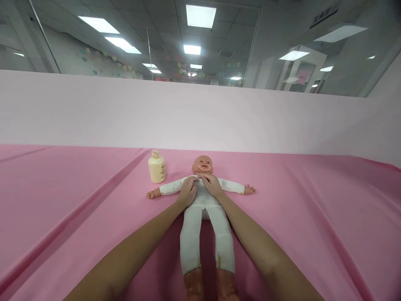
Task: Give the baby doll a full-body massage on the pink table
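Note:
A baby doll (pixel 204 200) with a white cloth body lies on its back, arms spread and head away from me. My left hand (pixel 188 190) rests on the left side of its upper chest, fingers laid over the cloth and holding nothing. On the other side of the chest, just below the neck, lies my right hand (pixel 211 184), its fingers stretched toward the middle. The fingertips of both hands are close together. Left of the doll's head stands a cream pump bottle (pixel 157 168) with dark lettering.
Pink cloth (pixel 94 200) with a few folds covers the surface under the doll. Behind it rises a low white wall (pixel 188 117), with glass panes above that show ceiling lights.

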`<state>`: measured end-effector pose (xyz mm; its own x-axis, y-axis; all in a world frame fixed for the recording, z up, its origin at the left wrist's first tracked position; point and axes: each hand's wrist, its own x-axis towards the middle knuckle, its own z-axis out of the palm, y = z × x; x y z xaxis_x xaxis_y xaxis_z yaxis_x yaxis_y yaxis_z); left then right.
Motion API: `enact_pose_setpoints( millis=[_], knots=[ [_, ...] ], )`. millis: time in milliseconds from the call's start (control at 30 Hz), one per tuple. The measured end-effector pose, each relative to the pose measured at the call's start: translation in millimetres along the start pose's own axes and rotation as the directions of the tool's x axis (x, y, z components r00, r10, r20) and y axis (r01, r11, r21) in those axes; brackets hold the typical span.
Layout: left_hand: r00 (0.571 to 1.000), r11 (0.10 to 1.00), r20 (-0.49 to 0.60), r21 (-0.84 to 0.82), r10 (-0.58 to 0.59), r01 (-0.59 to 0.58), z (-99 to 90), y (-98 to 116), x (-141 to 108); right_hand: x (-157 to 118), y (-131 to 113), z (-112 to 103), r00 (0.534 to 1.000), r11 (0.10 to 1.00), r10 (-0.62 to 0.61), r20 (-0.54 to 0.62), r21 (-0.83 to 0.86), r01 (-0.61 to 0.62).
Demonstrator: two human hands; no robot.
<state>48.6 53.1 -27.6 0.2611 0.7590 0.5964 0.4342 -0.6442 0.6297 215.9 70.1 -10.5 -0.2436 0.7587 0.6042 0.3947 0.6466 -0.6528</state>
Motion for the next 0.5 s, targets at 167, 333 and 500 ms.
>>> enact_pose_setpoints(
  millis=[167, 333, 500],
  knots=[
    [0.997, 0.998, 0.068, 0.055, -0.043, 0.039, 2.8, -13.3, 0.3, -13.0, 2.0, -14.4, 0.981, 0.99, -0.078, 0.179, -0.099, 0.096],
    [0.982, 0.957, 0.142, 0.278, -0.127, 0.084, -7.6, -23.8, 1.2, -39.2, 18.8, -41.0, 0.97, 0.943, 0.127, 0.206, -0.328, -0.054],
    [0.991, 0.839, 0.048, 0.539, -0.124, 0.079, -23.1, -35.2, 1.7, -52.3, 38.2, -49.9, 0.954, 0.762, 0.298, 0.041, -0.612, -0.212]
  ],
)
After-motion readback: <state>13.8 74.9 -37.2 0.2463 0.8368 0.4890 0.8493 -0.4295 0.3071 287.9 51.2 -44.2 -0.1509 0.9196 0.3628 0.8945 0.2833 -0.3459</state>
